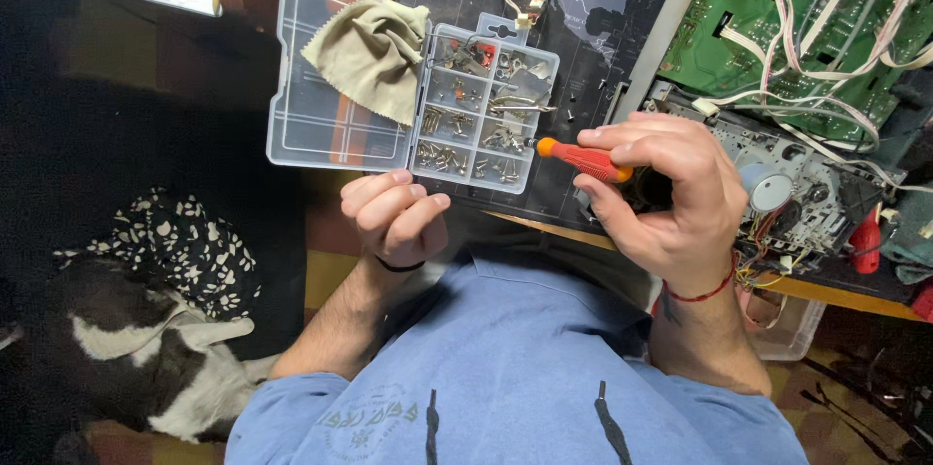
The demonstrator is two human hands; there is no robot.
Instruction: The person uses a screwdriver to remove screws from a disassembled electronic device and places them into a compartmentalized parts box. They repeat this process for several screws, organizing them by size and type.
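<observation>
Overhead view of a repair bench. A dark desk mat (583,28) covers the work surface, whose wooden front edge runs along the near side. An opened electronic chassis (807,164) sits at the right, with a green circuit board (768,18) above it and pale ribbon cables (836,47) looped across both. A clear plastic organiser box (321,125) lies open over the left edge of the mat; its lid carries a folded beige cloth (374,47), and its compartments (476,115) hold small screws and metal parts. A black-and-white cat (146,358) lies on the dark floor at lower left, beside a spotted fabric (185,241).

Right hand (671,198): fingers curled closed around the red-orange handle of a screwdriver (583,160), thumb uppermost; the handle's butt end points toward the organiser box, just short of its right edge. The shaft and tip are hidden behind the hand, probably directed into the chassis.

Left hand (394,212): loosely fisted, fingers folded into the palm, just below the box's near edge; whether it encloses a small part cannot be told.
</observation>
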